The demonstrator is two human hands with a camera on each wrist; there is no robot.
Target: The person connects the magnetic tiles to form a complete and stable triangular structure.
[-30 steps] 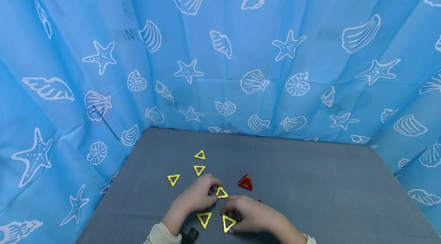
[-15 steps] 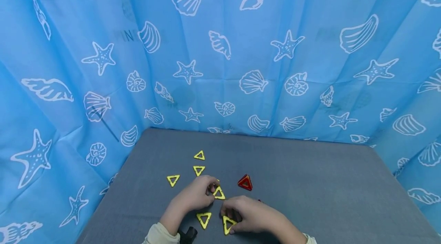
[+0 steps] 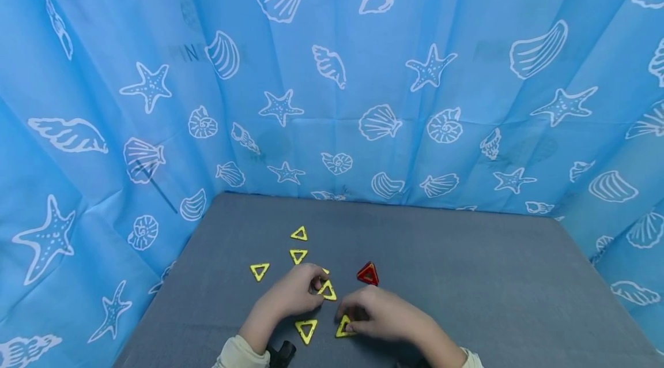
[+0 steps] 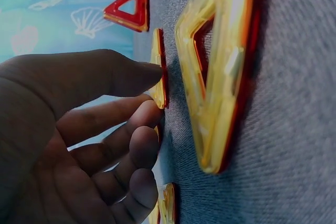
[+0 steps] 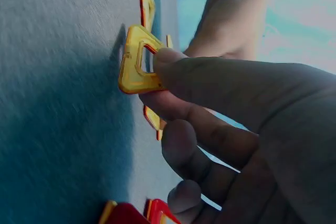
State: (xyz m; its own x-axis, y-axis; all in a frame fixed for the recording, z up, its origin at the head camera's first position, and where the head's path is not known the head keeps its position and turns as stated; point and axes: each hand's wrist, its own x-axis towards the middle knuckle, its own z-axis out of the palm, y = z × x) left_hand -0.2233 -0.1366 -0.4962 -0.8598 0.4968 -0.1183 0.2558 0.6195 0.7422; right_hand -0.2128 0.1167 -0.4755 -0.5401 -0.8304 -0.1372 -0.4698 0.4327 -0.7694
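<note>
My left hand [image 3: 295, 289] pinches a yellow triangular magnetic tile [image 4: 158, 51] low over the cloth, thumb on its near face and a fingertip behind. In the right wrist view my right hand [image 3: 381, 313] holds another yellow triangular magnetic tile [image 5: 130, 64] between thumb and index finger, tilted close above the cloth. The other fingers of the right hand are loosely bent. Between the wrists, a third yellow tile [image 4: 223, 90] lies flat, red underneath. Part of one more yellow tile shows just behind the left fingers.
Further back left lie several yellow triangular tiles, one of them a far tile [image 3: 299, 237]. A red triangular tile piece [image 3: 366, 281] sits beyond the right hand. Grey cloth [image 3: 467, 276] covers the table; a blue shell-print curtain [image 3: 332, 143] rises behind it.
The right hand has moved slightly away from the body, and its tile has turned from point down to point up. The left hand's tile has shifted a little to the left.
</note>
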